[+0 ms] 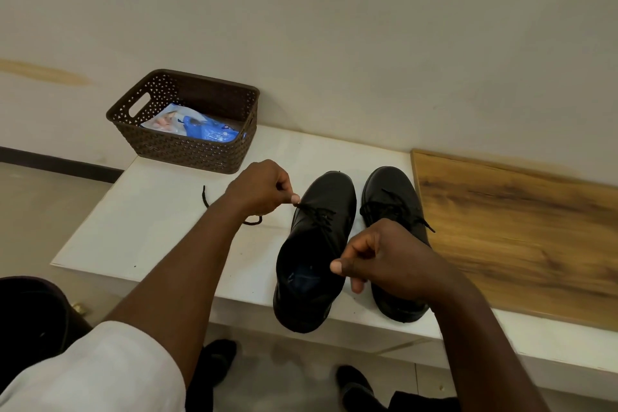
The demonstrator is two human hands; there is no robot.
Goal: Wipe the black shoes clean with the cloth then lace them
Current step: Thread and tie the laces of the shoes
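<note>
Two black shoes stand side by side on a white bench (160, 231), toes pointing at the wall. My left hand (262, 187) pinches one end of the black lace (314, 212) at the left side of the left shoe (317, 244). My right hand (384, 257) pinches the other end of that lace over the shoe's opening. The lace runs through the eyelets between my hands. Behind my right hand, the right shoe (391, 194) has a lace threaded through it. A loose stretch of lace (205, 199) lies on the bench behind my left forearm. No cloth is visible.
A brown woven basket (187, 147) with a blue and white plastic packet (197, 127) stands at the bench's back left by the wall. A wooden board (521, 227) covers the bench to the right of the shoes. My feet (354, 385) are on the floor below.
</note>
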